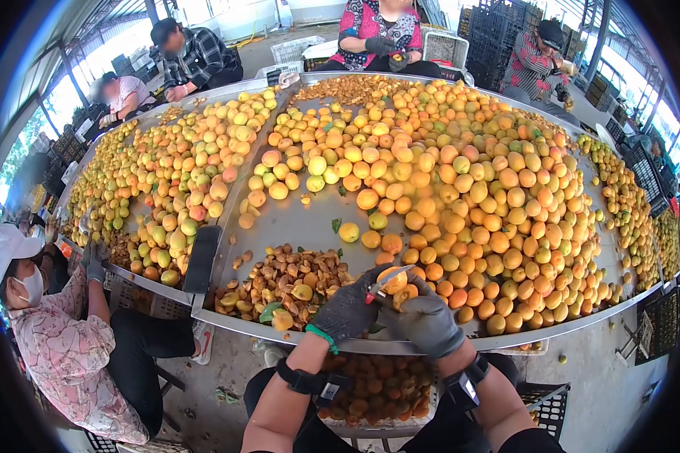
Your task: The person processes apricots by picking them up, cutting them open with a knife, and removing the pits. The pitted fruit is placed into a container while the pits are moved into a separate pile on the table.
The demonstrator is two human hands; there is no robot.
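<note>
My left hand [344, 308], in a dark glove with a green cuff edge, is closed around a small knife [397, 274] with a red handle. The blade lies across an orange apricot [392, 284]. My right hand [432, 323], in a grey glove, grips the apricot, which looks cut open. Both hands meet above the near edge of a metal table [279, 219]. Left of them lies a heap of brown apricot pits [279, 275] with a few fruits and a leaf among them. Whole apricots [506, 226] are piled ahead and to the right.
Below the table edge, between my knees, a crate holds apricot pieces [378, 389]. A dark phone-like slab [202, 259] rests by the metal divider [253, 151]. A person in a white cap [17, 245] sits at left; several others sit along the far side.
</note>
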